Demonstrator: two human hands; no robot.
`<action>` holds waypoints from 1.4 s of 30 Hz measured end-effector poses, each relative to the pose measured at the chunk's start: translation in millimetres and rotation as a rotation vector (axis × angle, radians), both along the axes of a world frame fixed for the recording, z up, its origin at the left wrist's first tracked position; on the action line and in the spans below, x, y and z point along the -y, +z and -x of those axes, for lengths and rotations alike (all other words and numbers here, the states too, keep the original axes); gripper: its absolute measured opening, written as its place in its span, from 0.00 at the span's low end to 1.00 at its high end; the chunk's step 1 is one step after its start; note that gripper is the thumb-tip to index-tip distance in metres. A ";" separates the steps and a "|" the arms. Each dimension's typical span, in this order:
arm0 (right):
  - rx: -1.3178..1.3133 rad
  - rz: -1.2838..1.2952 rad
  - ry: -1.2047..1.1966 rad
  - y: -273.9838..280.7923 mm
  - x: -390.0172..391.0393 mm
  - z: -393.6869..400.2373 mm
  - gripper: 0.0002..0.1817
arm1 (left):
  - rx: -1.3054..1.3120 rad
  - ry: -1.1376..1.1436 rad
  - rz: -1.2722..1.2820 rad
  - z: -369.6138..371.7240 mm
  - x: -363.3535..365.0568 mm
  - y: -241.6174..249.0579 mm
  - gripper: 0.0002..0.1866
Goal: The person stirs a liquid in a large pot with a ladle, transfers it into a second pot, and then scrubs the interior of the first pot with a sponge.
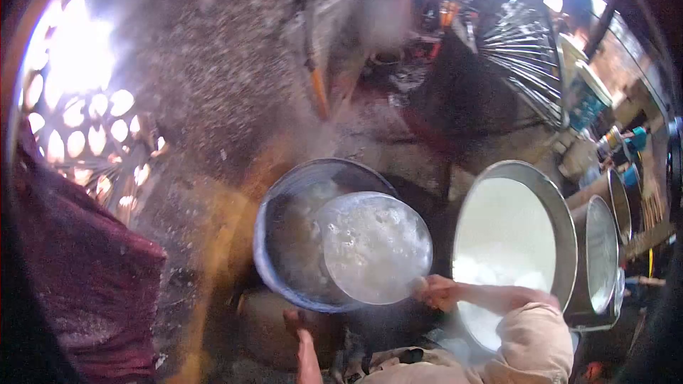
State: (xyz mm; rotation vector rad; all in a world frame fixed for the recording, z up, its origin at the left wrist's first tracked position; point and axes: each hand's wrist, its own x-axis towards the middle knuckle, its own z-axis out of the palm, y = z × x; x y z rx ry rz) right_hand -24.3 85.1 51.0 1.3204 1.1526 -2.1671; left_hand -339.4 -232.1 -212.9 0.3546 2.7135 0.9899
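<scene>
My right hand [437,292] is closed on the rim of a round, shallow, pale pan [377,242]. The pan sits over the right part of a large blue-rimmed tub [263,259], and its surface looks wet and whitish. Dark, cloudy contents with haze above them show in the tub's left part. Just below the tub's lower rim is my left hand [295,322], close to a brownish vessel [260,313]. Its fingers are too dark and small to read. To the right of my right hand stands a wide metal pot [565,242] holding white liquid with foam or white lumps.
More metal vessels [601,256] stand at the right, beside a white-and-teal bucket [589,96]. A bundle of thin rods [523,57] lies at the back right. Maroon cloth [92,277] hangs at the left, near a bright perforated opening [85,107]. A rough wall rises behind.
</scene>
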 end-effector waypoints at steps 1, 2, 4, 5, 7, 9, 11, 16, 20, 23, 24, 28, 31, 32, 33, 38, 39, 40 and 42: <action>-0.073 -0.052 0.082 9.1 -9.8 -33.9 0.17 | 0.241 0.094 -0.315 -4.3 -7.5 9.7 0.29; -0.059 -0.043 0.042 23.4 -15.9 -59.2 0.16 | 0.523 0.250 -0.719 -10.6 -17.0 19.5 0.29; 0.028 -0.046 -0.072 66.1 -21.2 -104.1 0.13 | 0.309 0.001 -0.508 -37.6 -40.0 58.0 0.26; 0.051 -0.075 -0.042 82.7 -24.9 -128.0 0.13 | 0.314 -0.024 -0.515 -56.6 -55.6 83.1 0.26; 0.086 -0.092 -0.057 108.0 -28.9 -175.9 0.12 | 0.368 -0.078 -0.556 -93.2 -90.7 119.8 0.22; 0.157 -0.130 -0.101 99.9 -28.6 -229.1 0.11 | 0.539 -0.097 -0.589 -133.7 -122.1 149.4 0.22; 0.228 -0.172 -0.141 91.8 -32.8 -276.8 0.09 | 0.677 -0.175 -0.528 -191.0 -153.3 207.1 0.22; 0.280 -0.253 -0.191 60.3 -18.5 -361.1 0.08 | 0.699 -0.487 -0.448 -285.1 -199.1 226.0 0.25; -0.156 -0.154 -0.394 -17.9 -3.0 -434.1 0.15 | 0.486 -0.648 -0.194 -316.3 -222.8 221.0 0.31; -0.010 -0.160 -0.553 -47.8 12.0 -439.3 0.08 | 0.385 -0.782 -0.122 -318.6 -234.3 204.8 0.28; -0.071 -0.059 -0.645 -64.4 14.8 -445.5 0.08 | 0.328 -0.824 -0.085 -322.2 -234.9 211.0 0.26; 0.017 -0.138 -0.665 -64.2 24.6 -436.1 0.05 | 0.167 -0.776 0.012 -338.4 -238.5 239.9 0.23; 0.068 -0.159 -0.739 -73.6 30.9 -428.2 0.05 | 0.144 -0.736 0.025 -339.5 -237.9 228.7 0.22; 0.069 -0.206 -0.720 -75.6 32.9 -427.1 0.02 | 0.146 -0.726 0.038 -340.5 -238.2 229.3 0.22; 0.070 -0.193 -0.710 -76.3 34.8 -426.1 0.02 | 0.117 -0.719 0.020 -342.0 -238.5 231.9 0.22; 0.152 -0.278 -0.665 -81.5 41.3 -435.7 0.04 | 0.105 -0.741 0.095 -348.8 -244.2 251.0 0.23; 0.179 -0.259 -0.607 -84.8 42.4 -441.0 0.08 | 0.108 -0.734 0.104 -347.7 -243.7 247.5 0.23; 0.181 -0.251 -0.600 -87.9 42.4 -446.8 0.08 | 0.073 -0.735 0.123 -346.9 -242.5 244.1 0.24; 0.161 -0.227 -0.670 -93.3 45.1 -459.9 0.07 | 0.035 -0.758 0.124 -343.5 -240.8 238.6 0.24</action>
